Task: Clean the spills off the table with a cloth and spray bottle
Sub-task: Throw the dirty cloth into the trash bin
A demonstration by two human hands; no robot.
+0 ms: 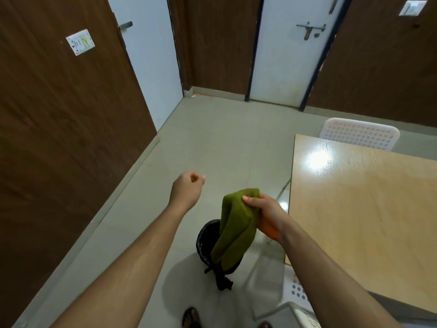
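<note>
Both forearms fill the lower frame. Right hand point(262, 210) grips the green cloth point(236, 227), center frame, hanging over a black bin point(205, 242) on the floor. Left hand point(186, 188) curled in a fist, empty, left of cloth. Desk point(364, 209) at right, white chair point(359, 133) behind it.

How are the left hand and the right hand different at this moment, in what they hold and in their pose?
The right hand grips a green cloth; the left hand holds nothing. The right hand's fingers pinch the cloth's top fold above a black bin; the left hand's fingers are curled into a loose fist over bare floor. Both are held out in front, beside the table.
</note>
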